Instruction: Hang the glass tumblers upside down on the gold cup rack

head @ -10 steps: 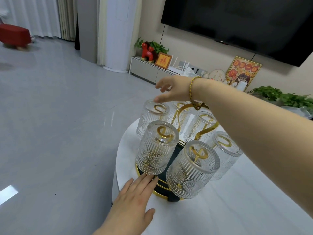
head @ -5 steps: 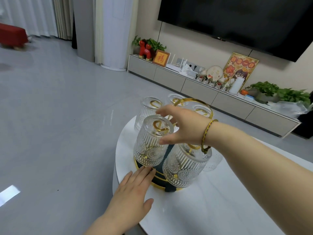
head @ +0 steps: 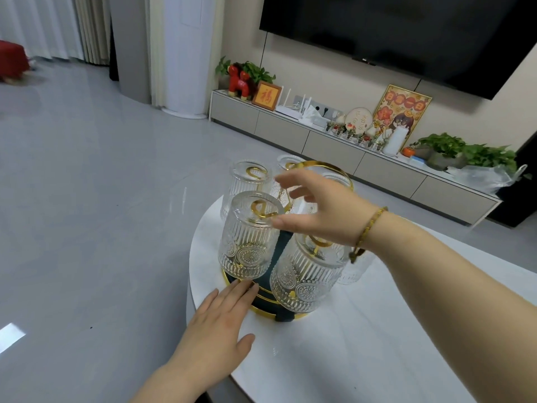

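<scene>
The gold cup rack [head: 325,167] stands on a dark green, gold-rimmed base [head: 261,308] at the end of a white table [head: 334,353]. Several ribbed glass tumblers hang upside down on its gold hooks: a near-left one [head: 250,237], a near-right one [head: 305,274], a far-left one [head: 247,181]; others sit behind my arm. My right hand [head: 316,213] hovers over the rack's middle, fingers spread, thumb touching the near-left tumbler's upturned bottom. My left hand [head: 220,327] lies flat on the table, fingertips against the base.
The table's rounded edge drops to grey floor on the left. Beyond stands a long low TV cabinet [head: 319,135] with plants, frames and ornaments under a wall TV [head: 406,33]. A white column unit [head: 183,53] stands at the far left.
My right hand has pulled back from beyond the rack to above its middle and now spreads its fingers by the near-left tumbler. My left hand stays flat at the base.
</scene>
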{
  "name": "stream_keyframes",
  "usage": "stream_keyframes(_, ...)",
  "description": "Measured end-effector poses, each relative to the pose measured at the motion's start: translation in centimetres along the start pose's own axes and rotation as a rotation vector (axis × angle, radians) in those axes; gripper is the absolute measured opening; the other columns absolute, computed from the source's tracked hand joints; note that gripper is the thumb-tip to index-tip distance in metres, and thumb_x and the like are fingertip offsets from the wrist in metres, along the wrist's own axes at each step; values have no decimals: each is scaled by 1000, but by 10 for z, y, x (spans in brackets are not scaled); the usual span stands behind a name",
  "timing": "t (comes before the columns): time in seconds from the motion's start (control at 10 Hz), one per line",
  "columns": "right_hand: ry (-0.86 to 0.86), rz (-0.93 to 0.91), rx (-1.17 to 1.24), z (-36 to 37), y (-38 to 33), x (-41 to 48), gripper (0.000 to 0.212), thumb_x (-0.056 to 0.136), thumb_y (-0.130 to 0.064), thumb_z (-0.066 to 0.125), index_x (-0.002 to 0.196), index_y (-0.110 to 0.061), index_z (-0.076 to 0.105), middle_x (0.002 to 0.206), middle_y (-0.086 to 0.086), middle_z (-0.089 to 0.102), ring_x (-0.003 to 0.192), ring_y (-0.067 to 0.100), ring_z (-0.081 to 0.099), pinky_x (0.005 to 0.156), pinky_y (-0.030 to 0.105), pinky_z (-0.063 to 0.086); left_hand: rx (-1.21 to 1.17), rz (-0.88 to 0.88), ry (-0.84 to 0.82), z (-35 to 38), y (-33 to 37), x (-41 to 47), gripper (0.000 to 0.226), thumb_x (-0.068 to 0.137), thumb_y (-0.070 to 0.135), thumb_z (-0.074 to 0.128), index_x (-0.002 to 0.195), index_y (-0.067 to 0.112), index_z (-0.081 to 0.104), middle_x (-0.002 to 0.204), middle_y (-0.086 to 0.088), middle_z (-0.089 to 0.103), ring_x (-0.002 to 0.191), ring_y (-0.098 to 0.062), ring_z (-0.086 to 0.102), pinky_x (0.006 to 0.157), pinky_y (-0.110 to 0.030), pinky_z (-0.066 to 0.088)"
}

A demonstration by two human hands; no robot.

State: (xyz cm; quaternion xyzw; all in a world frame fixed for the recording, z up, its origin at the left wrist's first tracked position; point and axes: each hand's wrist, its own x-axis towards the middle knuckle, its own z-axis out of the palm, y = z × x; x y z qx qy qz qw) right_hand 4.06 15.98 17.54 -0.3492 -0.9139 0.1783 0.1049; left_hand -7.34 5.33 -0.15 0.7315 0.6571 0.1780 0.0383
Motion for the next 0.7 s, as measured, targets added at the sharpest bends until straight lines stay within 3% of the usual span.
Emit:
stream_keyframes(0.1,79,23,48,-3,8,-26,62,68,-46,59,123,-25,41,116,-11,46,104,3,44,95,24,39,-14,-14,59,5,-1,-1,82,32,35,90,106,12,65,107,-1,70,92,-18,69,103,-15,11)
stream_keyframes(0.2,32,68,60,4,14,-46,77,58,-60,55,126,-29,35,124,-12,43,109,1,38,95,20,33,-106,-21,-4,1,2,-1,80,62,29,80,131,12,43,138,1,43,123,-16,48,108,-26,25)
stream_keyframes(0.3,-20,94,33,15,20,-51,78,64,-48,65,131,-29,29,138,-7,36,114,1,30,94,17,25,-176,-40,-23,6,-2,-2,70,90,35,44,142,27,-3,146,17,-12,139,-3,-3,112,-23,-6)
stream_keyframes(0.4,40,85,20,21,23,-51,75,67,-42,66,131,-28,29,139,-6,35,108,-3,27,92,14,24,-170,-50,-7,11,-2,-2,70,91,36,40,141,29,-9,141,21,-20,139,-1,-7,111,-23,-10)
stream_keyframes(0.7,118,95,95,28,25,-55,77,65,-44,66,131,-29,28,140,-6,34,110,-2,27,93,15,25,-138,-116,-91,11,-1,0,70,91,37,41,141,29,-8,151,15,-13,138,0,-6,111,-22,-9)
